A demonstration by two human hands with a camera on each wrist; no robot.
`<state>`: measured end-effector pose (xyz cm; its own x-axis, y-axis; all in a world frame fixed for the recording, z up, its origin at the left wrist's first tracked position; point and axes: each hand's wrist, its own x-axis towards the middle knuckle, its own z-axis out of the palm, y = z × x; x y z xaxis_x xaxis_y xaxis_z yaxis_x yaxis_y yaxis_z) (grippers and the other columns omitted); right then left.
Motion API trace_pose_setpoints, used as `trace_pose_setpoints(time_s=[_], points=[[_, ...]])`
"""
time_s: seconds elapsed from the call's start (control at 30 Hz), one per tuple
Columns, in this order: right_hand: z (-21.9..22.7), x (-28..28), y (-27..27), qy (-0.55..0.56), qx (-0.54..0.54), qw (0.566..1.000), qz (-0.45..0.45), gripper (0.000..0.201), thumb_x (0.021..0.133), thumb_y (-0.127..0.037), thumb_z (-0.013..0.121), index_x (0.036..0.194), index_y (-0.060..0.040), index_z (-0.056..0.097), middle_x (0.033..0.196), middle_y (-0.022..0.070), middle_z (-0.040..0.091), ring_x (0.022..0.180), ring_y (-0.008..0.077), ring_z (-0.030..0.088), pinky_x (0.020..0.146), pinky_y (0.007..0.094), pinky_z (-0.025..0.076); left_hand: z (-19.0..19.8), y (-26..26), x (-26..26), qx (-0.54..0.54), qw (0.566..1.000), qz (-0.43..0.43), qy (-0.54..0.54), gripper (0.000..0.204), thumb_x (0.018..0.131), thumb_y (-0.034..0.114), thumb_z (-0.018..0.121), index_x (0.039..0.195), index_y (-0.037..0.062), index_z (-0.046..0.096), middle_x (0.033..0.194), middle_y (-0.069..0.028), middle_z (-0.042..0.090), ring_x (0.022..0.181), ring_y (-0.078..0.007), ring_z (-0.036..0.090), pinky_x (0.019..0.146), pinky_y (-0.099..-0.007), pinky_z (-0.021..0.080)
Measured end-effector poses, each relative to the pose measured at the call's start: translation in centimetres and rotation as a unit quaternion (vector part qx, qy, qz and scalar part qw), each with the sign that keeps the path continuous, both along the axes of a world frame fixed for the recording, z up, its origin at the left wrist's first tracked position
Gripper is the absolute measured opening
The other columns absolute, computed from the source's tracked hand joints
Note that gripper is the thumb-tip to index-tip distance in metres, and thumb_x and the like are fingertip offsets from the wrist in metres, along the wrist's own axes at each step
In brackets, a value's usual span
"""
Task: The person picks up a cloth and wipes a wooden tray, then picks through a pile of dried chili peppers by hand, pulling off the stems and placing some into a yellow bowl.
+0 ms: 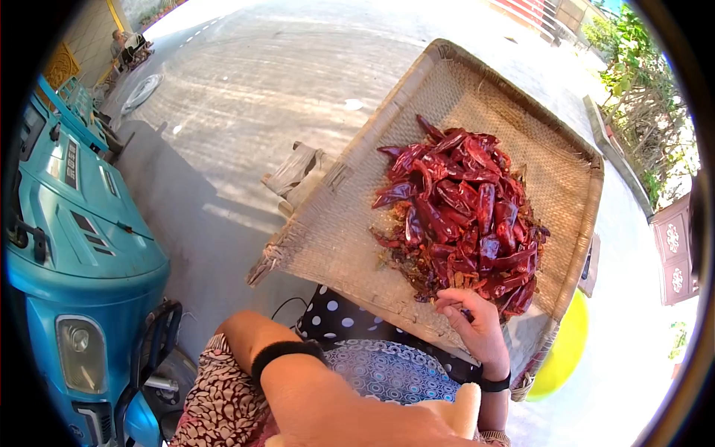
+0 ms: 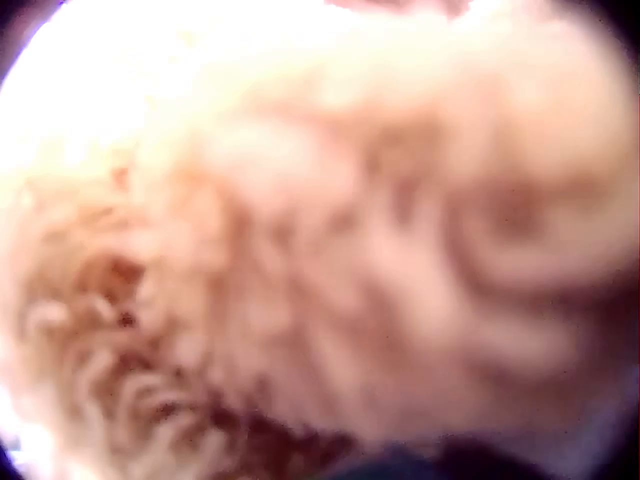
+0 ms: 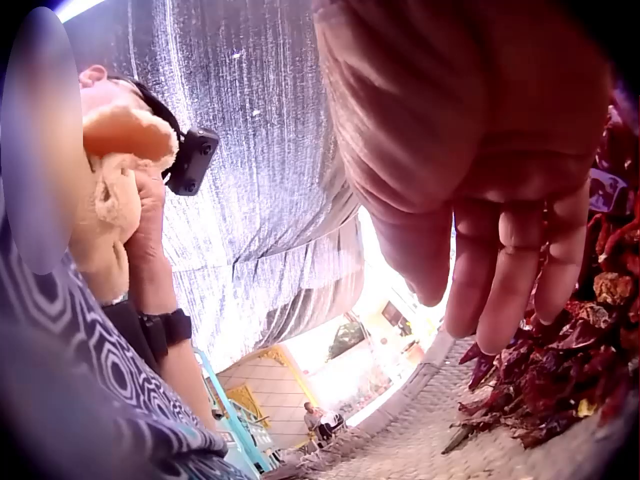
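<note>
A heap of dried red chillies (image 1: 454, 201) lies on a square woven tray (image 1: 328, 249). My right hand (image 1: 477, 324) is at the near edge of the heap. In the right wrist view its fingers (image 3: 500, 270) hang down loosely, fingertips right by the chillies, nothing held between them. My left arm is bent up toward the face. There, in the right wrist view, my left hand (image 3: 148, 235) grips a fluffy peach towel (image 3: 105, 205) against the lower face. Blurred close-up towel pile (image 2: 300, 250) fills the left wrist view.
A teal three-wheeled vehicle (image 1: 89, 223) stands on the left. Wooden pieces (image 1: 298, 175) show beside the tray's left edge, and a yellow round object (image 1: 562, 350) lies below its right side. Far back on the left sits a person (image 1: 126, 48). Plants (image 1: 640, 97) grow on the right.
</note>
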<state>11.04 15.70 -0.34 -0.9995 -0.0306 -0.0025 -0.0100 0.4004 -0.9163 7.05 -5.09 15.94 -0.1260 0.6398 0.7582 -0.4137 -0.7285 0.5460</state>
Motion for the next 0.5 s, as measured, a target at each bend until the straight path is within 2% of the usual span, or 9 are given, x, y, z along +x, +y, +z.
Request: trace_pose_setpoints(time_s=[0.1, 0.13, 0.17, 0.2, 0.23, 0.27, 0.37, 0.47, 0.5], points=[[0.1, 0.0, 0.3, -0.006, 0.008, 1.0, -0.015, 0.023, 0.088, 0.0, 0.061, 0.112, 0.0009, 0.063, 0.094, 0.0094, 0.068, 0.087, 0.0165, 0.066, 0.079, 0.0281, 0.051, -3.6, -0.8, -0.4, -0.025, 0.993, 0.084, 0.082, 0.055, 0.088, 0.052, 0.062, 0.091, -0.0025, 0.053, 0.085, -0.0153, 0.054, 0.068, -0.0263, 0.056, 0.063, -0.0351, 0.042], [0.2, 0.0, 0.5, -0.007, 0.005, 1.0, -0.021, 0.024, 0.088, 0.0, 0.061, 0.112, 0.0001, 0.063, 0.095, 0.0099, 0.068, 0.087, 0.0171, 0.066, 0.078, 0.0281, 0.052, -2.7, -3.1, -1.6, -0.066, 0.984, 0.098, 0.135, 0.055, 0.088, 0.051, 0.063, 0.092, -0.0033, 0.054, 0.089, -0.0172, 0.056, 0.072, -0.0277, 0.057, 0.064, -0.0348, 0.042], [0.2, 0.1, 0.7, -0.01, 0.003, 1.0, -0.028, 0.024, 0.088, -0.001, 0.062, 0.112, -0.0006, 0.063, 0.096, 0.0104, 0.067, 0.086, 0.0178, 0.066, 0.078, 0.0281, 0.052, -3.2, -3.3, -1.6, -0.059, 0.974, -0.218, -0.03, 0.055, 0.087, 0.048, 0.065, 0.097, -0.0045, 0.055, 0.093, -0.0188, 0.057, 0.076, -0.028, 0.058, 0.066, -0.0357, 0.043], [0.5, 0.1, 0.9, -0.001, 0.011, 0.999, -0.031, 0.024, 0.088, -0.002, 0.062, 0.112, -0.0009, 0.063, 0.095, 0.0102, 0.068, 0.085, 0.0178, 0.066, 0.076, 0.0279, 0.052, -3.6, -3.6, -1.6, -0.109, 0.843, -0.489, -0.197, 0.055, 0.086, 0.046, 0.067, 0.103, -0.0058, 0.057, 0.098, -0.0204, 0.058, 0.081, -0.0283, 0.059, 0.067, -0.0367, 0.045], [0.0, 0.3, 1.3, 0.002, 0.009, 0.999, -0.035, 0.024, 0.088, -0.002, 0.062, 0.112, -0.0015, 0.064, 0.095, 0.01, 0.068, 0.085, 0.0175, 0.066, 0.075, 0.0276, 0.051, -4.3, -3.6, -0.8, -0.023, 0.616, -0.672, -0.41, 0.056, 0.085, 0.045, 0.068, 0.11, -0.0052, 0.057, 0.103, -0.0197, 0.058, 0.086, -0.0267, 0.059, 0.072, -0.0378, 0.046], [-0.2, 0.4, 1.6, 0.002, 0.0, 0.999, -0.042, 0.024, 0.088, -0.002, 0.061, 0.112, -0.0017, 0.064, 0.095, 0.0098, 0.068, 0.085, 0.0174, 0.066, 0.074, 0.0274, 0.051, -5.0, -3.6, 0.1, 0.048, 0.293, -0.806, -0.512, 0.059, 0.085, 0.044, 0.069, 0.117, -0.0045, 0.058, 0.108, -0.0189, 0.059, 0.092, -0.0252, 0.058, 0.077, -0.0388, 0.046], [-0.6, 0.5, 1.8, -0.009, -0.018, 0.998, -0.056, 0.024, 0.088, -0.002, 0.062, 0.112, -0.0025, 0.064, 0.094, 0.0097, 0.068, 0.086, 0.0178, 0.066, 0.076, 0.0281, 0.05, -2.7, -7.3, 1.7, 0.354, 0.335, -0.665, -0.566, 0.066, 0.082, 0.05, 0.067, 0.128, 0.0045, 0.055, 0.121, -0.0102, 0.057, 0.11, -0.0183, 0.055, 0.098, -0.0379, 0.042], [-0.9, 0.4, 1.8, 0.015, 0.004, 0.999, -0.043, 0.024, 0.088, -0.002, 0.061, 0.112, -0.0022, 0.064, 0.095, 0.0104, 0.068, 0.087, 0.0195, 0.066, 0.077, 0.029, 0.05, 0.4, -4.0, 0.4, 0.507, 0.348, -0.608, -0.503, 0.068, 0.083, 0.051, 0.067, 0.134, 0.0097, 0.051, 0.124, -0.0085, 0.059, 0.116, -0.0167, 0.054, 0.108, -0.0375, 0.039], [-0.9, 0.3, 1.8, 0.023, 0.01, 0.999, -0.04, 0.024, 0.088, -0.001, 0.061, 0.112, -0.002, 0.064, 0.095, 0.0107, 0.068, 0.087, 0.0199, 0.066, 0.077, 0.0292, 0.05, 0.7, -3.9, -1.3, 0.55, 0.227, -0.654, -0.467, 0.064, 0.086, 0.05, 0.063, 0.134, 0.0089, 0.05, 0.123, -0.01, 0.059, 0.114, -0.0187, 0.055, 0.106, -0.0376, 0.039]])
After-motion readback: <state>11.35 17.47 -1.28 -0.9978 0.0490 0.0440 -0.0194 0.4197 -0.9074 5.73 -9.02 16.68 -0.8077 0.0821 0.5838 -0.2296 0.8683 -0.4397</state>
